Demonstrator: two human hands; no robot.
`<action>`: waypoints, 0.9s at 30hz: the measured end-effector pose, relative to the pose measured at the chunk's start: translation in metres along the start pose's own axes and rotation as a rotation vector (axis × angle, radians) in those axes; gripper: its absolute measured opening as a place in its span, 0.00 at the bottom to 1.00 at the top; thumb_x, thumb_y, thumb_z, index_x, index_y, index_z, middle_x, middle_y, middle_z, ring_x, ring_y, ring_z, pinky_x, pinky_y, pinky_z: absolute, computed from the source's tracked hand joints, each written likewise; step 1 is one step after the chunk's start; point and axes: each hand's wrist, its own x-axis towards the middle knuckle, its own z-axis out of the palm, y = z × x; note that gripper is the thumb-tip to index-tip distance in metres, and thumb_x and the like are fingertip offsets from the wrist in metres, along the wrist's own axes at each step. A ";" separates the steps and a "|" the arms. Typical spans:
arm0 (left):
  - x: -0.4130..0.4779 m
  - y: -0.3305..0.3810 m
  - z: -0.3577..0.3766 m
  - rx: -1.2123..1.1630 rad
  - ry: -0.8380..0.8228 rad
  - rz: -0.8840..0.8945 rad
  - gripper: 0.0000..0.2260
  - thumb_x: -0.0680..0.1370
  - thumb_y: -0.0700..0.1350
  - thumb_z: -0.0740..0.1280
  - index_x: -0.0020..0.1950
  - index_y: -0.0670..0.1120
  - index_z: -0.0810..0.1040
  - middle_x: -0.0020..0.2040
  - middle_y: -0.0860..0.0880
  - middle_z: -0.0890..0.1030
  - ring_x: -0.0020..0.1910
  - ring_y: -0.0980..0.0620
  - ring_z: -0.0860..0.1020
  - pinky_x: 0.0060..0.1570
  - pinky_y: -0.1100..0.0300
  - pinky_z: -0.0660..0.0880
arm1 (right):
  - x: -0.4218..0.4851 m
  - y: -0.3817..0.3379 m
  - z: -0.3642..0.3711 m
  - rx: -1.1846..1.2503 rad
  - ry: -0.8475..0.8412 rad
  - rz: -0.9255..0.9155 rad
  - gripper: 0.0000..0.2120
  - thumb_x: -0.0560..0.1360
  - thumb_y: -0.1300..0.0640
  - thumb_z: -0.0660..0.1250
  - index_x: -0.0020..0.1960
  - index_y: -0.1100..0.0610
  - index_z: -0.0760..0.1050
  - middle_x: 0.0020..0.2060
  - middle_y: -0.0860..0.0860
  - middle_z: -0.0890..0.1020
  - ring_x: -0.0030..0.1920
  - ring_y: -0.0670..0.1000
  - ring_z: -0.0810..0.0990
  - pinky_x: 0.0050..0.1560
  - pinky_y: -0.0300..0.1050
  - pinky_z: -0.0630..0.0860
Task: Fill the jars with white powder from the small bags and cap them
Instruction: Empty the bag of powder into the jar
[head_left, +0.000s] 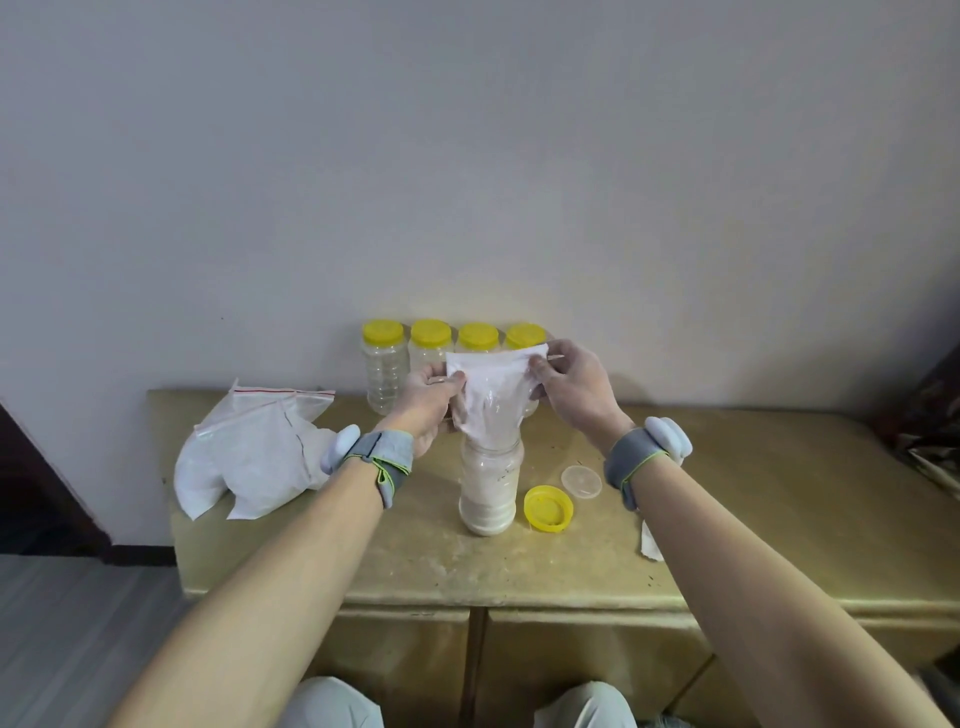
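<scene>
An open clear jar (489, 491), partly filled with white powder, stands mid-table. A small plastic bag (493, 395) is upended with its mouth in the jar's neck. My left hand (431, 400) pinches the bag's left top corner and my right hand (571, 379) pinches its right top corner, both above the jar. The jar's yellow cap (548, 509) lies upside down just right of it, beside a clear inner seal disc (581, 481). Several capped, empty-looking jars (385, 364) line the wall behind, partly hidden by the bag.
A heap of zip bags with white powder (254, 457) lies on the table's left end. A crumpled white scrap (652, 543) sits under my right forearm. The tan table (779, 493) ends at a wall behind; a patterned cloth (935, 415) lies at far right.
</scene>
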 end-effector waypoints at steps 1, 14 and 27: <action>-0.001 -0.003 -0.002 0.090 -0.028 -0.008 0.02 0.82 0.40 0.65 0.52 0.46 0.75 0.48 0.43 0.82 0.42 0.45 0.80 0.43 0.49 0.80 | -0.001 0.001 -0.001 -0.052 -0.045 0.006 0.06 0.80 0.57 0.65 0.56 0.58 0.76 0.36 0.49 0.84 0.32 0.47 0.83 0.46 0.53 0.82; -0.012 0.010 0.009 0.925 -0.133 0.227 0.12 0.78 0.45 0.68 0.59 0.43 0.75 0.56 0.44 0.81 0.56 0.42 0.78 0.56 0.52 0.75 | -0.022 0.014 0.004 -0.174 -0.052 -0.065 0.04 0.78 0.58 0.65 0.50 0.49 0.75 0.41 0.49 0.83 0.45 0.55 0.83 0.52 0.58 0.80; -0.002 0.002 -0.001 0.706 -0.021 0.237 0.07 0.75 0.50 0.74 0.47 0.49 0.79 0.48 0.48 0.85 0.50 0.45 0.82 0.52 0.53 0.78 | -0.015 0.009 -0.004 -0.190 0.044 -0.091 0.04 0.78 0.58 0.66 0.52 0.53 0.77 0.39 0.46 0.82 0.43 0.50 0.81 0.45 0.43 0.76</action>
